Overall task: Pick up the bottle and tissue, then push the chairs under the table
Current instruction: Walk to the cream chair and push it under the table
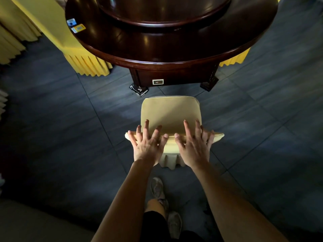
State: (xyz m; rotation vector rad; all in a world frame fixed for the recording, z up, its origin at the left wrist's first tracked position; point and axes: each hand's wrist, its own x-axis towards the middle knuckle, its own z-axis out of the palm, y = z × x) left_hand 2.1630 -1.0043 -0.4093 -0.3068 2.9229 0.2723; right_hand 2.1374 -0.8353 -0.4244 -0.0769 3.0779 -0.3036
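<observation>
A chair with a pale yellow cover [170, 110] stands in front of me, its seat facing the round dark wooden table [157, 53]. My left hand [147, 143] and my right hand [194, 144] both lie over the top of the chair's backrest, fingers spread and straight, reaching over onto the seat side. The chair's front edge is a short way from the table's base. No bottle or tissue is in view.
A second yellow-covered chair [70, 42] is tucked at the table's left, another [234, 58] at its right. Two small cards [76, 26] lie on the table's left rim. A raised turntable [162, 16] sits in the table's middle. My shoes [164, 203] stand on the dark tiled floor.
</observation>
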